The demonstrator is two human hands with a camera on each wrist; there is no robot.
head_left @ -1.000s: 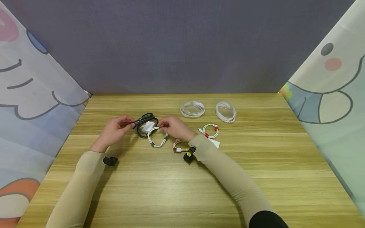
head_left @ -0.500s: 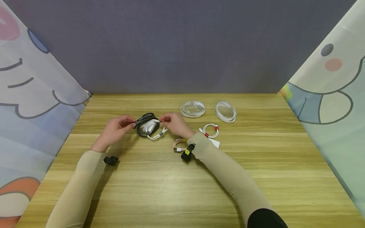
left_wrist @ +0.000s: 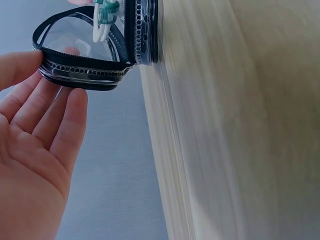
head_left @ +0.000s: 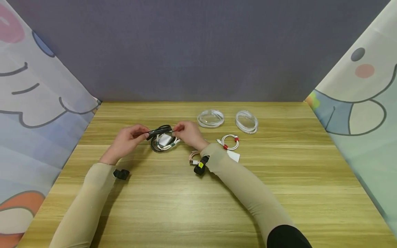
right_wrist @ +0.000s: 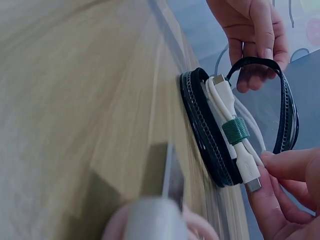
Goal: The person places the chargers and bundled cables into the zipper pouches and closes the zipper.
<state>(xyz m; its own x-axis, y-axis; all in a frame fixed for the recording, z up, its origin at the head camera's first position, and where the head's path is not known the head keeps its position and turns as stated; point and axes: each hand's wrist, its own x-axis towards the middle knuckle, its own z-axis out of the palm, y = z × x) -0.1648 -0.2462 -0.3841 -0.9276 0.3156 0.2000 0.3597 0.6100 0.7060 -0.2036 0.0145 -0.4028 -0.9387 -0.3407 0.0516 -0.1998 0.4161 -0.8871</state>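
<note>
A small round clear zip case with black trim (left_wrist: pixel 85 67) stands unzipped at the left of the table. My left hand (head_left: pixel 131 137) pinches the rim of its raised lid between thumb and fingers. A coiled white charging cable (right_wrist: pixel 225 102), bound with green straps (right_wrist: pixel 235 131), lies in the lower half of the case. Its metal connector end points over the rim on the right. My right hand (head_left: pixel 187 132) pinches the cable coil with thumb and fingers at that side. A white block, perhaps a charger (head_left: pixel 164 140), shows through the ring of the coil in the case.
Two round clear cases with white trim, one left (head_left: pixel 203 124) and one right (head_left: pixel 246 131), lie farther back. A white cable with red straps (head_left: pixel 228 135) lies beside a white block (head_left: pixel 233 156). A pinkish cable with a USB plug (head_left: pixel 194 162) sits under my right forearm.
My right hand has moved the white cable left and away from me, from in front of the case into it. The left hand keeps hold of the lid, which now tilts lower.
</note>
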